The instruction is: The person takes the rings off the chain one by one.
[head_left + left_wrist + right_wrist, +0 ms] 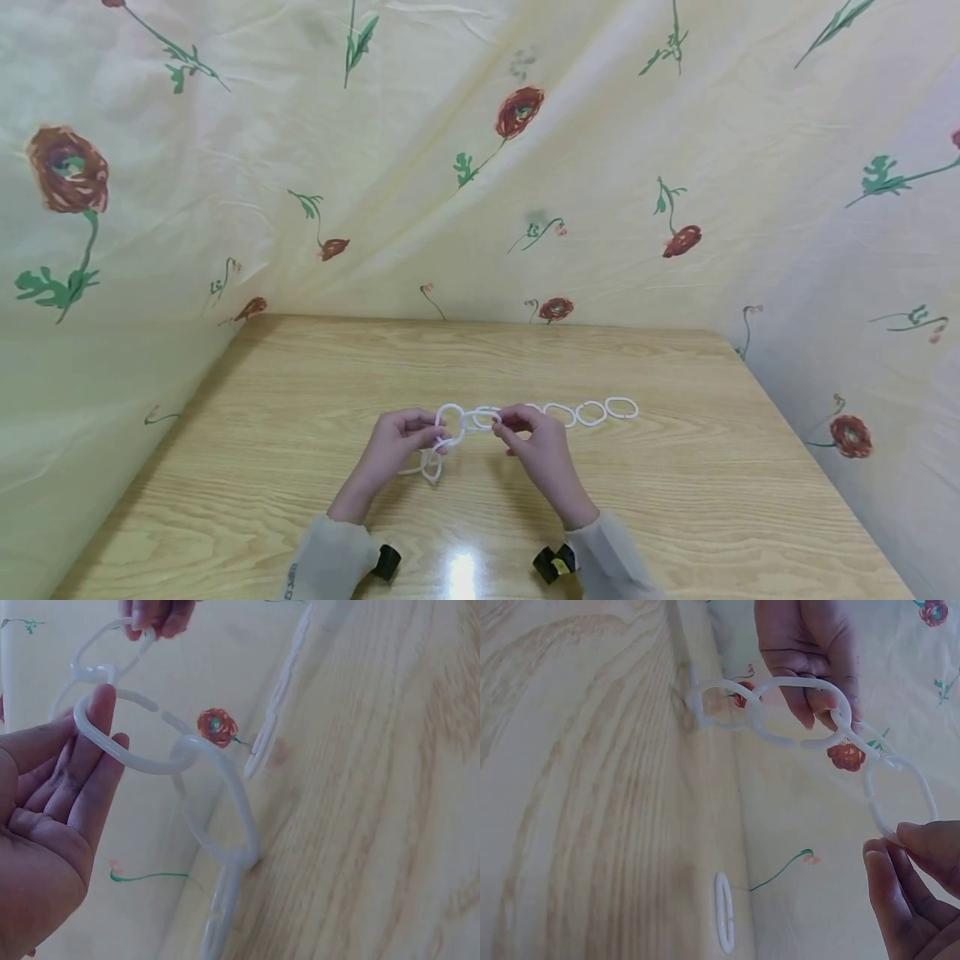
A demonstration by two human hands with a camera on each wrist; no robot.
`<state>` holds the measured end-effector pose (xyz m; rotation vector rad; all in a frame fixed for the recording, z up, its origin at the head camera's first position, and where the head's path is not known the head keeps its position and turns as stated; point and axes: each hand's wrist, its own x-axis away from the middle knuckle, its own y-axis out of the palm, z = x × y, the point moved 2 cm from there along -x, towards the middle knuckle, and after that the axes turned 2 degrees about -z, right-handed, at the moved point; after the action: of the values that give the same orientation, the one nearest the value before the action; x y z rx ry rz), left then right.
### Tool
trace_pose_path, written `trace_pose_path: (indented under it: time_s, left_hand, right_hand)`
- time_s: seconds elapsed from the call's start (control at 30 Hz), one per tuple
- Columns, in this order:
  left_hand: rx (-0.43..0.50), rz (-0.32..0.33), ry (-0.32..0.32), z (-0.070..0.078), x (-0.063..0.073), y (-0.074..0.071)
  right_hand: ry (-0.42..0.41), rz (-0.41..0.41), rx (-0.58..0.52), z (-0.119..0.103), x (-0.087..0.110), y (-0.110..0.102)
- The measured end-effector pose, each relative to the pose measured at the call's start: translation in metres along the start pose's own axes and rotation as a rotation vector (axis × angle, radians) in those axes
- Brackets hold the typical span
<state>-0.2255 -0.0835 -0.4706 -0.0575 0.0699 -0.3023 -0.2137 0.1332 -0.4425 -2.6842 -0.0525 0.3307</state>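
Observation:
A chain of white plastic oval links (pixel 124 754), each with a small split, spans both hands above the table. My left hand (pixel 397 440) holds one link between thumb and fingers. The chain's tail (pixel 431 467) hangs below that hand and down to the tabletop. My right hand (pixel 543 446) pinches the end link (pixel 901 796) between thumb and fingertips. Beyond the right hand, more white links (pixel 591 413) lie in a row on the table. Whether these are joined is not clear; the right hand hides part of the row.
The wood-grain table (pixel 712 483) meets a flower-printed cloth (pixel 412 167) at the back and both sides. Dark wrist devices (pixel 387 563) sit at the sleeve cuffs. A bright light reflection shows on the table near its front.

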Motion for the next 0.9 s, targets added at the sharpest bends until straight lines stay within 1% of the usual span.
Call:
trace_pose_path:
  time_s: [0.2,0.4,0.57,0.67,0.9]
  left_hand:
    - [0.014,0.004,-0.043,0.001,0.0,0.001]
    - [0.018,0.013,-0.067,-0.001,-0.002,0.003]
    - [0.001,0.01,-0.075,-0.001,-0.004,0.003]
    - [-0.004,0.01,-0.074,0.0,-0.003,0.003]
    - [0.002,0.003,-0.073,0.003,-0.003,0.003]
  right_hand:
    - [0.028,-0.001,-0.027,0.004,0.001,0.003]
    - [0.029,-0.005,-0.058,0.004,0.001,0.007]
    - [0.035,-0.013,-0.082,0.004,0.0,0.012]
    - [0.023,-0.016,-0.086,0.003,0.0,0.014]
    - [0.037,-0.014,-0.071,0.002,0.002,0.015]
